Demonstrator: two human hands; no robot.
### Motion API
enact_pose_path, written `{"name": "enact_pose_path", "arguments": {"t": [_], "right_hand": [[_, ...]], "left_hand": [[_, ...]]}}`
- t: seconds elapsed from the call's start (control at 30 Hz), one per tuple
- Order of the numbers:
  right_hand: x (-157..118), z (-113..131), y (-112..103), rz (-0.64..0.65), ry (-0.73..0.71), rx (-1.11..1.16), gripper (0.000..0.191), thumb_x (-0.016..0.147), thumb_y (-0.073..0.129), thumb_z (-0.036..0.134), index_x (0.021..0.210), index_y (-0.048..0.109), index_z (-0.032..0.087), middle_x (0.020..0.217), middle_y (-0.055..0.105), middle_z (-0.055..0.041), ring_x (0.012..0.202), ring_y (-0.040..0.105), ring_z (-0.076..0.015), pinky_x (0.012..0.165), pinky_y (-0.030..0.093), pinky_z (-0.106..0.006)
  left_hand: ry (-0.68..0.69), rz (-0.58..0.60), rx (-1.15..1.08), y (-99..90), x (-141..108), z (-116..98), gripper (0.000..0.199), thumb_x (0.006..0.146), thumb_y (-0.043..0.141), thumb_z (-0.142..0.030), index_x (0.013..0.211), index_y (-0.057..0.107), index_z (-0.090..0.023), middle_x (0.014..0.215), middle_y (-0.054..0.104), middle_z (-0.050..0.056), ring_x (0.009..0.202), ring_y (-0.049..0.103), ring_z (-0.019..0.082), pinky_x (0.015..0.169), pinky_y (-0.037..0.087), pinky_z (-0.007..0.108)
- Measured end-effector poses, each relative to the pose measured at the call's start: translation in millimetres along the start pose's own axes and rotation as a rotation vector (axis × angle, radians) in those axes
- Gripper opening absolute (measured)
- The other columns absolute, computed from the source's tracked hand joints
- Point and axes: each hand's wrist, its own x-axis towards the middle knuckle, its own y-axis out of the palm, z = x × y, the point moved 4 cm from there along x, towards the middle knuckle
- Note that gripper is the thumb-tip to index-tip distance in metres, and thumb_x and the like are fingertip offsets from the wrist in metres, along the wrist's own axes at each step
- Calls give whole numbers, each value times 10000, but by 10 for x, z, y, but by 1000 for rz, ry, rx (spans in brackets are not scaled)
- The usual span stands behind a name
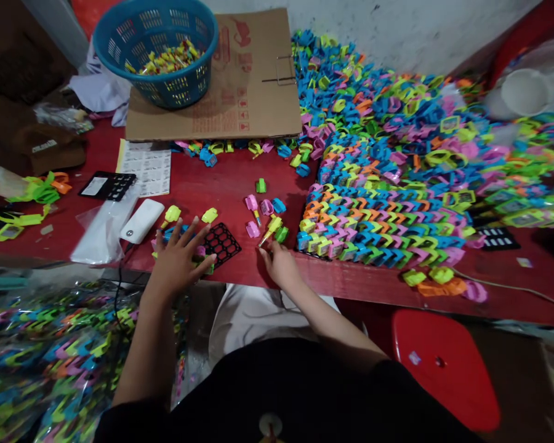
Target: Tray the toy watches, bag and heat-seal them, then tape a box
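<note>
blue basket point(178, 89) cut off at top, pieces point(169, 234) partly hidden under left hand point(178, 261), printed sheet's point(148, 165) text illegible

Classifiable as a workshop for small plastic goods. Identifiable by a long red work table point(203, 178), tight rows of multicoloured plastic pieces point(378, 227), a heap of similar loose pieces point(341, 80), a round blue perforated plastic basket point(198, 80) of small yellow parts point(170, 59), and clear plastic bags point(64, 363) of multicoloured pieces below table level. Furnished with a red plastic stool point(443, 381).
</note>
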Motion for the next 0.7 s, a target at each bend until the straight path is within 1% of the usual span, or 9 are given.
{"name": "enact_pose_path", "arguments": {"t": [0.1,0.2,0.27,0.3,0.4,0.47,0.53,0.6,0.7], "right_hand": [[-1,-183,13,-20,54,37,116,1071,709,262,1148,645,204,1101,795,-166,895,772,-273,766,529,-329],[-7,-194,70,-184,51,333,276,993,727,229,1207,551,231,957,772,-71,827,761,-256,740,556,-324],[30,-42,151,-251,-23,601,407,957,778,304,1271,525,249,971,782,-40,855,783,-248,783,614,-339],[79,94,217,-228,-84,717,432,943,803,347,1275,542,256,1000,799,-41,887,798,-243,825,639,-351],[350,652,496,-8,-270,900,309,950,824,440,1133,676,242,1069,843,-73,953,815,-231,926,654,-360],[590,996,699,123,-313,884,297,928,866,472,997,724,220,1026,849,-74,921,799,-229,891,642,-340],[806,1228,864,198,-297,785,319,885,928,460,903,735,206,943,840,-59,873,776,-227,828,616,-312],[943,1340,960,221,-270,643,284,895,934,392,839,736,196,890,827,-56,842,765,-225,800,590,-295],[994,1367,978,201,-268,469,186,956,863,264,825,760,181,913,830,-90,856,779,-237,823,579,-296]], "left_hand": [[11,36,-43,-84,-39,43,806,1077,638,-633,1824,429,-414,1948,279,54,1810,203,437,1436,74,785],[-101,-68,-17,-142,-21,54,814,1114,558,-641,1855,370,-364,1972,178,80,1829,58,458,1421,82,810],[-184,-100,13,-115,19,51,796,1153,452,-617,1870,337,-292,1969,177,115,1831,37,453,1416,95,816],[-202,-81,22,-81,44,43,789,1168,400,-600,1872,328,-254,1962,199,135,1831,71,447,1417,105,810],[-198,10,42,21,108,18,785,1177,325,-575,1863,343,-195,1934,283,163,1809,215,428,1430,136,777],[-196,21,59,49,125,23,785,1173,322,-578,1860,355,-200,1926,305,164,1797,256,427,1431,147,767],[-195,7,68,58,126,43,784,1170,328,-578,1864,347,-214,1921,320,165,1793,269,426,1428,160,765],[-182,-7,64,66,120,63,793,1166,341,-577,1876,310,-226,1913,343,162,1789,285,416,1429,171,752],[-170,-20,52,73,110,73,820,1160,357,-572,1890,251,-213,1899,373,168,1784,305,401,1438,186,722]]}}
